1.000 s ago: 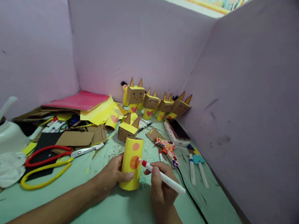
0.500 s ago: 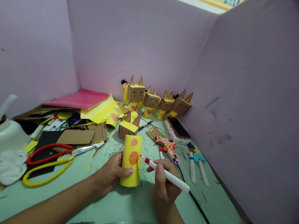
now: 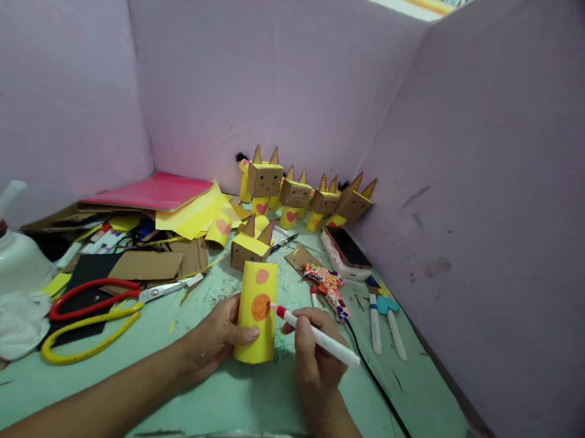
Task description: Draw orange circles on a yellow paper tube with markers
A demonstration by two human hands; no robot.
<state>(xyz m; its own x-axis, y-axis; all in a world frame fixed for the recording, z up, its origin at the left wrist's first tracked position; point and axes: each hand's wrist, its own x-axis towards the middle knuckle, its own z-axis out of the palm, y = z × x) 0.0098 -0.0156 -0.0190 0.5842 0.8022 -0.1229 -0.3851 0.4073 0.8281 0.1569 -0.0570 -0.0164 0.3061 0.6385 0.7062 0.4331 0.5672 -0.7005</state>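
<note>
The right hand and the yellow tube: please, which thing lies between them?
In the head view, a white marker spans the gap: the right hand grips it, and its tip is at the orange spot on the yellow tube.

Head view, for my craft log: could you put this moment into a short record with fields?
Left hand: grip on the tube, thumb across its front
Right hand: holds the marker, tip at the big dot's right edge
Tube: yellow, upright, small dot above the big one
Behind tube: box head with two pointed ears
Left of tube: scissors, red and yellow handles
Right of tube: phone
Back: four box-headed figures
</note>
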